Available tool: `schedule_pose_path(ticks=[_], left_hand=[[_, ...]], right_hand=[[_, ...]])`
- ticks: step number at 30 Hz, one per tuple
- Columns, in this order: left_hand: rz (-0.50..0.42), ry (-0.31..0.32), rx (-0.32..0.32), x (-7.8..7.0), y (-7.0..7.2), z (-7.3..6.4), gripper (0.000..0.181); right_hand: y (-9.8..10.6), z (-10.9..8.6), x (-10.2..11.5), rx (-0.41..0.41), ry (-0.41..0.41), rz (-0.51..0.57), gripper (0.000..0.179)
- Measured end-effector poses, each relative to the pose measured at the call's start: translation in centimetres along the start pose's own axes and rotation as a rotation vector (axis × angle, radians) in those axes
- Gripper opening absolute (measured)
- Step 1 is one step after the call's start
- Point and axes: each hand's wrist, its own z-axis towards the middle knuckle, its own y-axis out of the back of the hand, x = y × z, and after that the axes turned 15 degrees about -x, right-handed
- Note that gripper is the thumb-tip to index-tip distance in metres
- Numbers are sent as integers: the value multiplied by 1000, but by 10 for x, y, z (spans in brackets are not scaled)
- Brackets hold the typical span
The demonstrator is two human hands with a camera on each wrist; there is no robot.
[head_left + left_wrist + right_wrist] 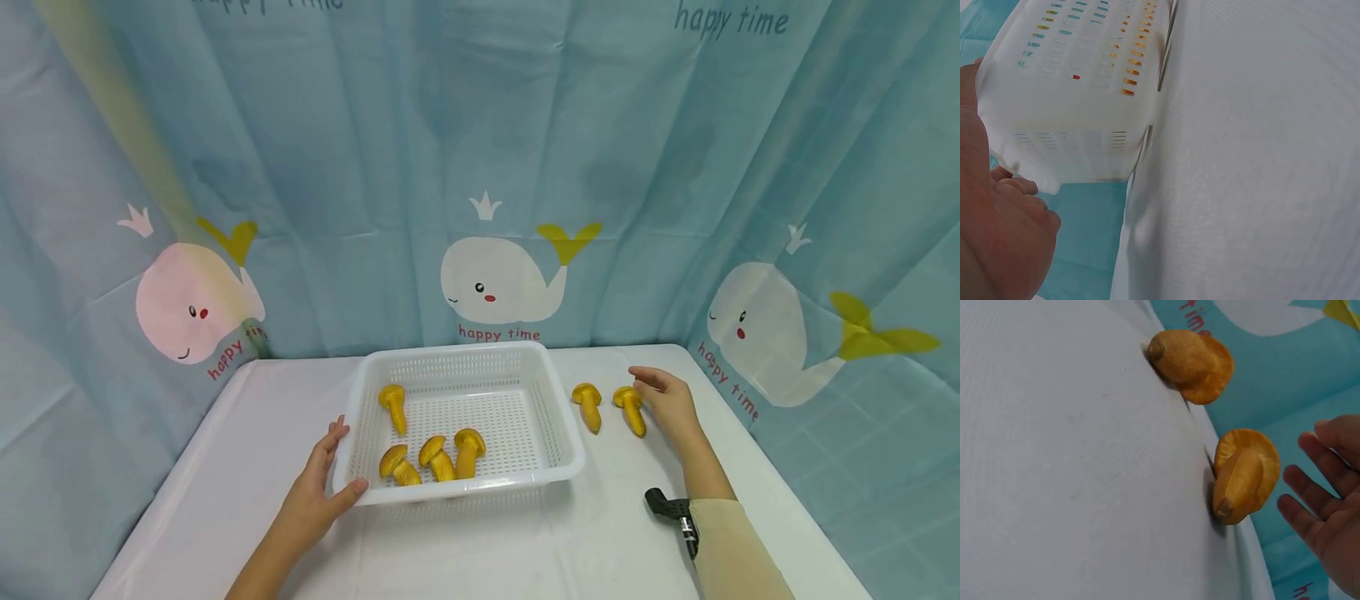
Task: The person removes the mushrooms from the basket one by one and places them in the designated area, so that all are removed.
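My left hand (318,483) grips the near left corner of a white plastic basket (465,490), its thumb on the front rim and its fingers along the left side. Several yellow toy mushrooms lie inside, one mushroom (393,408) toward the back left, the others near the front wall. To the right of the basket, two more mushrooms lie on the table: a nearer-to-basket mushroom (589,407) and a right-hand mushroom (632,410). Beside the latter, my right hand (670,407) hovers with fingers spread and nothing in them; a gap separates fingertips from mushroom (1244,478) in the right wrist view.
A white cloth covers the table (480,550). Blue curtains (360,167) printed with whales enclose its back and sides. A black device (671,508) is strapped at my right wrist, by the beige sleeve (731,542).
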Motion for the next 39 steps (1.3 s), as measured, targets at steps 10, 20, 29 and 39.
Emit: schedule_pose_path(ticks=[10, 20, 29, 39], left_hand=[[-11, 9, 5, 0, 0, 0, 89], [-6, 8, -4, 1, -1, 0, 89], [-29, -21, -5, 2, 0, -2, 89], [2, -37, -1, -2, 2, 0, 90]], right_hand=[[3, -6, 38, -11, 75, 23, 39], [6, -13, 61, 20, 144, 74, 43], [6, -19, 72, 49, 167, 91, 43], [6, -23, 89, 108, 192, 66, 47]])
